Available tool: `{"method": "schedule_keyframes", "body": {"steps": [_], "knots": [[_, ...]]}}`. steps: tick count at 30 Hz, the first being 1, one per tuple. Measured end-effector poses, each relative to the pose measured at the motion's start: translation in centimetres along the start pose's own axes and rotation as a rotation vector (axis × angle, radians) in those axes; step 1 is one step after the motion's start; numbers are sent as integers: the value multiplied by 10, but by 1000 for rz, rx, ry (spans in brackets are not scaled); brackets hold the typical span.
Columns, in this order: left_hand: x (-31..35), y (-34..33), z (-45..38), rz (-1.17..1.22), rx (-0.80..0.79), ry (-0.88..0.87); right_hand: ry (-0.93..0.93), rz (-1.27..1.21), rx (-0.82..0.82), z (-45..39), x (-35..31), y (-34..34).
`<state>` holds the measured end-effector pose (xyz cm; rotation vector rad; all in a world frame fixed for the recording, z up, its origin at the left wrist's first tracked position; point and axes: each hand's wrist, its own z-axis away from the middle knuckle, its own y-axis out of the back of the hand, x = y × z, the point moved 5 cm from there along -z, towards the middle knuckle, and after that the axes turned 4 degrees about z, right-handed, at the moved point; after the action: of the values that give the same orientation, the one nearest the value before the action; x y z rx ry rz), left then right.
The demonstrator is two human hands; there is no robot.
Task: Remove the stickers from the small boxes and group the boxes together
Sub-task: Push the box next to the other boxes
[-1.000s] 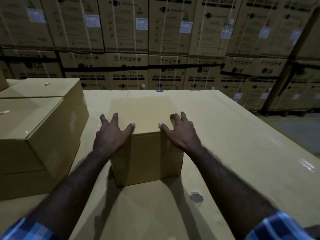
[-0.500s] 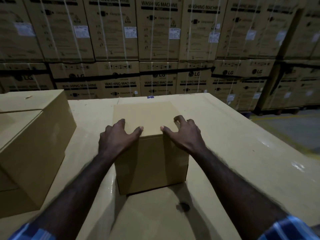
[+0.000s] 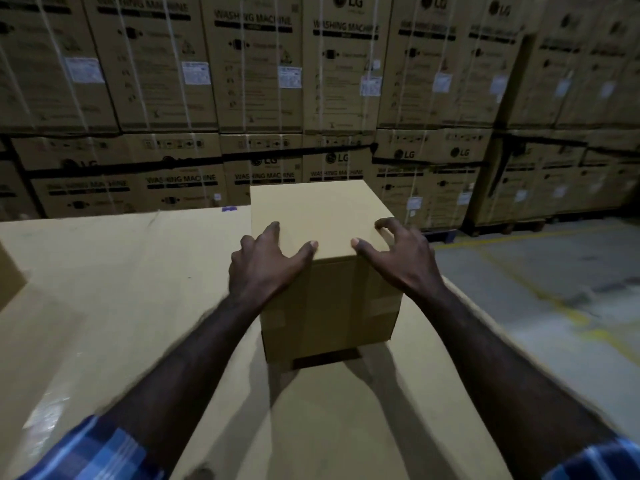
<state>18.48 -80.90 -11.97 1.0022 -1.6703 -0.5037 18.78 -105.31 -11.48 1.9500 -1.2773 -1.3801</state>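
**Box on the move, both hands on its top edge**

Change since a second ago: the small box was near the middle of the bench, with a stack of other boxes close on the left. Now those boxes have almost left view, only a corner showing at the far left edge, and the box sits toward the right side of the bench, close to the drop to the floor. The view has swung right as well, so part of this shift may be the head turning. My reading: the box is being slid or turned, probably to check its sides for stickers, not yet grouped with the others.

Hands: left hand grips the near-left top edge, fingers curled over the top, thumb along the front rim. Right hand grips the near-right top corner, fingers hooked on the right edge.

The box: plain brown cardboard, upright, taller than wide. Clear tape runs down the front face, with paler patches on either side. No sticker visible on top or front; other faces hidden. Its near bottom edge shows a dark gap, so it may be tipped slightly.

Behind: a wall of stacked washing-machine cartons.
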Motion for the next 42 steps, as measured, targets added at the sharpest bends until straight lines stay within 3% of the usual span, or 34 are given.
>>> {"method": "schedule_keyframes", "body": {"steps": [8,18,30,42], "knots": [[103,-98,-30,67,-37,-1,-28,21,-18,-67,117,45],[145,-180,-68,48,-126,21,-72,-31,-93,-130,206,29],[149,-224,-108,31,-154,80,-49,-58,-171,-186,238,3],[152,-223,-118,-1,-182,95,-19,-62,-219,-202,238,-11]]}}
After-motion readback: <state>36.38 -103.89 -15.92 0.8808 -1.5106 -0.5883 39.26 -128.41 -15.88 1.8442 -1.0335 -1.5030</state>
